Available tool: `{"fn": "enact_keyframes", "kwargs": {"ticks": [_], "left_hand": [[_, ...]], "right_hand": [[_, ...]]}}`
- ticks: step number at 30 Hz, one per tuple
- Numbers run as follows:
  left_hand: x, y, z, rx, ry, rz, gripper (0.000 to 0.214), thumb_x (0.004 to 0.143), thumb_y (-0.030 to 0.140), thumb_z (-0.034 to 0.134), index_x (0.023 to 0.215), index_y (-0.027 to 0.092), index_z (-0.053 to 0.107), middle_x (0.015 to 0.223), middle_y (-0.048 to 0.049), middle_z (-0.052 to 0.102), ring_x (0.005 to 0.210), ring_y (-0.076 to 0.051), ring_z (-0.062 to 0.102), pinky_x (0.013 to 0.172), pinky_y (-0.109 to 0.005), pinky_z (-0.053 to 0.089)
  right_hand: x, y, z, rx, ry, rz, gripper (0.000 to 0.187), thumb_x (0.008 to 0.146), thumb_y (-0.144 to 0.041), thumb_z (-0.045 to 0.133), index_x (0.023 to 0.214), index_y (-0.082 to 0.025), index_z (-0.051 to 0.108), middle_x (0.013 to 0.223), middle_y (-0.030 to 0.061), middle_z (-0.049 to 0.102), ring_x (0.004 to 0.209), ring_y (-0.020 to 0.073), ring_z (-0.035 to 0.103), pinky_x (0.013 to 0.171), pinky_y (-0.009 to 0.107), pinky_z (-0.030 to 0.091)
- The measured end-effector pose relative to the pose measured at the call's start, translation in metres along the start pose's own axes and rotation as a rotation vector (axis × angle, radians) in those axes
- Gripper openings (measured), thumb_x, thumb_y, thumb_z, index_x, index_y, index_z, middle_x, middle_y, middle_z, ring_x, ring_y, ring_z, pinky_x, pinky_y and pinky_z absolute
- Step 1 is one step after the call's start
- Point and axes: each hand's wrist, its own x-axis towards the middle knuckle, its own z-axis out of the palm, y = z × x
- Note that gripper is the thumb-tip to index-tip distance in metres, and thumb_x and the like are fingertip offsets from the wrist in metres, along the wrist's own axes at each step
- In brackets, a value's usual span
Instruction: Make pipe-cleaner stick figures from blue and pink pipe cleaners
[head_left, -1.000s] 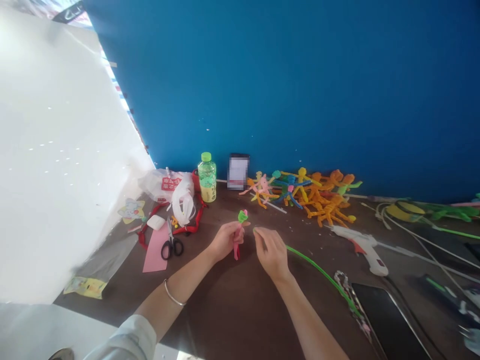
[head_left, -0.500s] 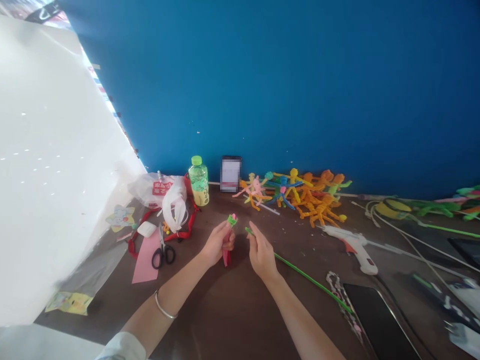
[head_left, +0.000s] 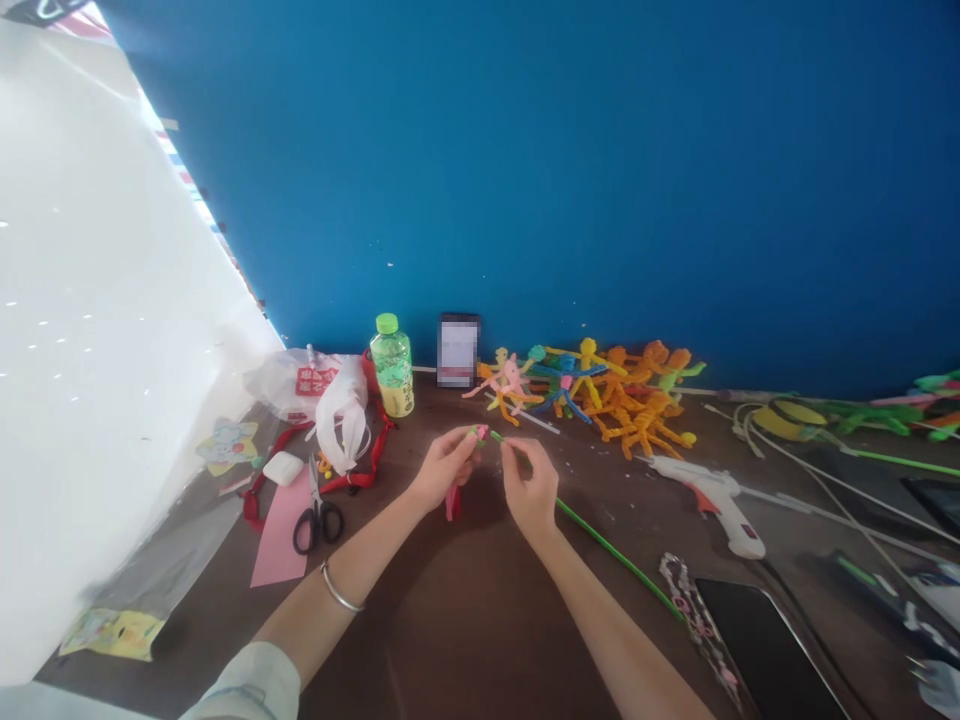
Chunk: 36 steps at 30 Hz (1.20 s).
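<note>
Over the middle of the dark table, my left hand point(head_left: 444, 470) is closed on a small pink and green pipe-cleaner piece point(head_left: 481, 432). Its pink-red tail point(head_left: 451, 502) hangs below the fingers. My right hand point(head_left: 531, 487) pinches the tip of a long green pipe cleaner point(head_left: 622, 560), whose other end trails right towards a phone. That green tip is right beside the pink piece; I cannot tell whether the two touch. Behind the hands lies a cluster of pipe-cleaner figures point(head_left: 637, 400) in orange, yellow, blue and pink.
At left are black-handled scissors point(head_left: 318, 522), pink paper point(head_left: 279, 540), a white case point(head_left: 283, 468), a plastic bag point(head_left: 341, 415) and a green-capped bottle point(head_left: 392, 365). At right lie a glue gun point(head_left: 712, 495), a beaded strap point(head_left: 694, 620) and a phone point(head_left: 765, 650). A blurred phone point(head_left: 458, 350) leans against the blue wall.
My right hand has turned and brought the green tip up to the pink piece. My left hand has rotated a little, so less green shows on its piece. The view has shifted slightly.
</note>
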Motion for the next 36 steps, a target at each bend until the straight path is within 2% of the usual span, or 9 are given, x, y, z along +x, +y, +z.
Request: {"fn": "enact_keyframes", "kwargs": {"ticks": [6,9,15,20,27,29,33,35,36], "left_hand": [[-0.001,-0.001,0.0,0.105,0.038,0.062,0.052,0.072,0.046,0.058,0.114,0.016,0.055,0.057,0.004,0.046,0.041,-0.001,0.025,0.04,-0.019,0.019],[-0.004,0.001,0.002,0.225,0.052,0.119,0.052,0.074,0.046,0.056,0.116,0.015,0.055,0.055,0.0036,0.047,0.043,-0.003,0.029,0.042,-0.019,0.024],[-0.009,0.004,0.009,0.45,0.06,0.264,0.044,0.077,0.039,0.054,0.114,0.016,0.057,0.083,-0.0054,0.063,0.052,-0.006,0.041,0.05,-0.02,0.037],[-0.011,0.003,0.011,0.452,0.052,0.26,0.04,0.077,0.038,0.053,0.112,0.017,0.057,0.096,-0.0081,0.063,0.053,-0.007,0.047,0.053,-0.022,0.043],[-0.015,0.005,0.014,0.488,0.125,0.284,0.034,0.073,0.033,0.059,0.103,0.017,0.062,0.095,-0.0093,0.064,0.075,-0.015,0.059,0.067,-0.025,0.048],[-0.015,0.004,0.016,0.455,0.138,0.275,0.034,0.072,0.033,0.061,0.101,0.016,0.063,0.094,-0.0087,0.065,0.075,-0.016,0.059,0.069,-0.026,0.049],[-0.013,0.003,0.017,0.33,0.159,0.187,0.039,0.069,0.037,0.063,0.1,0.014,0.063,0.078,-0.0065,0.065,0.059,-0.012,0.057,0.058,-0.027,0.05],[-0.01,0.007,0.014,0.267,0.265,0.176,0.043,0.069,0.04,0.063,0.103,0.014,0.061,0.074,-0.0055,0.064,0.049,-0.009,0.052,0.048,-0.023,0.047],[-0.008,0.01,0.012,0.24,0.341,0.196,0.044,0.07,0.042,0.061,0.105,0.015,0.06,0.079,-0.0063,0.064,0.046,-0.007,0.05,0.043,-0.021,0.044]], "right_hand": [[-0.006,-0.005,-0.002,0.031,0.02,-0.071,0.008,0.078,-0.013,0.053,0.082,-0.019,0.058,0.076,0.0042,0.06,0.071,0.0154,0.057,0.058,0.027,0.048],[-0.008,-0.007,-0.005,0.021,0.021,-0.097,0.01,0.078,-0.012,0.053,0.082,-0.019,0.058,0.075,0.0039,0.06,0.071,0.0156,0.057,0.059,0.028,0.048],[-0.008,-0.007,-0.008,-0.009,0.062,-0.054,0.008,0.078,-0.013,0.054,0.081,-0.019,0.058,0.074,0.0036,0.06,0.069,0.0152,0.057,0.057,0.027,0.047],[-0.009,-0.006,-0.008,-0.017,0.028,-0.056,0.007,0.079,-0.015,0.053,0.08,-0.019,0.058,0.074,0.0039,0.061,0.069,0.0157,0.057,0.06,0.029,0.048],[-0.009,-0.009,-0.009,-0.047,0.029,-0.037,0.006,0.079,-0.018,0.053,0.08,-0.02,0.058,0.073,0.005,0.062,0.067,0.0164,0.058,0.057,0.029,0.049],[-0.008,-0.011,-0.011,-0.03,0.029,-0.062,0.006,0.078,-0.016,0.053,0.081,-0.019,0.059,0.073,0.0049,0.062,0.068,0.0161,0.058,0.058,0.029,0.049],[-0.007,-0.015,-0.012,-0.013,0.015,-0.067,0.006,0.078,-0.016,0.054,0.08,-0.019,0.059,0.073,0.0043,0.062,0.067,0.0156,0.058,0.06,0.028,0.048],[-0.006,-0.017,-0.009,-0.03,0.005,0.003,0.007,0.08,-0.019,0.053,0.081,-0.019,0.059,0.073,0.0042,0.062,0.066,0.0155,0.058,0.058,0.028,0.048],[-0.005,-0.017,-0.006,-0.04,-0.022,0.037,0.008,0.081,-0.021,0.052,0.082,-0.019,0.06,0.073,0.0044,0.062,0.066,0.0155,0.058,0.059,0.028,0.048]]}}
